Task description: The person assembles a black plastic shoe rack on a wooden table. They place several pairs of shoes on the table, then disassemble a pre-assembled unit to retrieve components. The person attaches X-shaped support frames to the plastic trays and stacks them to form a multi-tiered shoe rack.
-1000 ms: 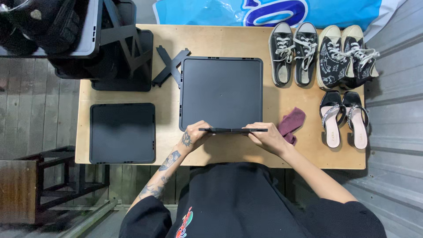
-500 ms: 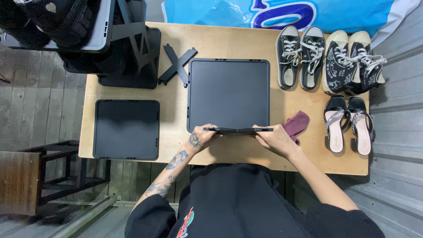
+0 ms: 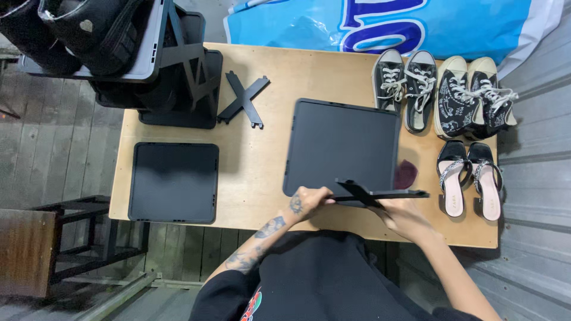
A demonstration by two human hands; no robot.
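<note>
While the left hand (image 3: pixel 306 201) and right hand (image 3: pixel 404 215) grasp a thin black X-shaped plastic brace (image 3: pixel 372 194) at lower centre, it hovers over a large black square plastic panel (image 3: pixel 342 145) on the wooden table (image 3: pixel 262 154).

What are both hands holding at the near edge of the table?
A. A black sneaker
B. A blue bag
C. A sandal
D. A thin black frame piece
D: the left hand and right hand grip a thin black frame piece above the large black tray.
</note>
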